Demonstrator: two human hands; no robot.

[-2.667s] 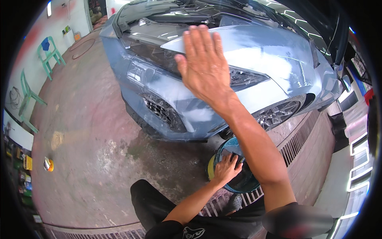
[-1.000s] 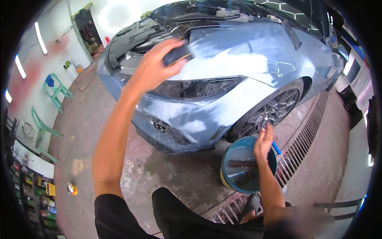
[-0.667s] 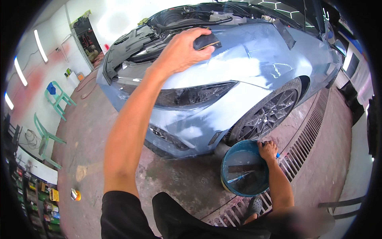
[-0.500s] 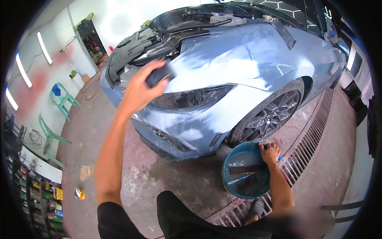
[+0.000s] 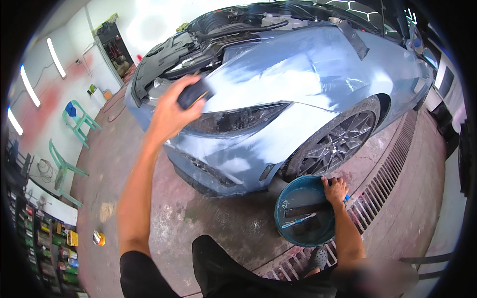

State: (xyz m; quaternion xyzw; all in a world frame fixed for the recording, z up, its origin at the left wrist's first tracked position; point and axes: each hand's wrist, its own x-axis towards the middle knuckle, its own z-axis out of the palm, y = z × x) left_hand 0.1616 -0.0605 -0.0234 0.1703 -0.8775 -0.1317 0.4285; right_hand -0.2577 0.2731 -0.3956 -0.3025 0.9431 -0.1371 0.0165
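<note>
My left hand (image 5: 171,107) is closed around a black sanding block (image 5: 194,93) with thin tan edges. It is raised at the front corner of a blue-grey car (image 5: 318,59), near the headlight (image 5: 238,119); whether the block touches the car I cannot tell. Whitish patches cover the fender. Low on the right, my right hand (image 5: 336,189) grips the rim of a teal bucket (image 5: 279,218), with a small dark piece showing by the thumb. Inside the bucket are a long dark bar (image 5: 308,210) and a slim blue-and-white tool (image 5: 298,220).
The front wheel (image 5: 338,144) stands just behind the bucket. A floor grating (image 5: 382,184) runs along the right. Green plastic chairs (image 5: 64,166) line the left wall, and a small yellow-orange can (image 5: 99,239) sits on the floor. Shelved supplies (image 5: 44,238) fill the lower left.
The whole view has shifted slightly. My left hand with the sanding block has moved a little to the left and down; my right hand stays on the bucket rim.
</note>
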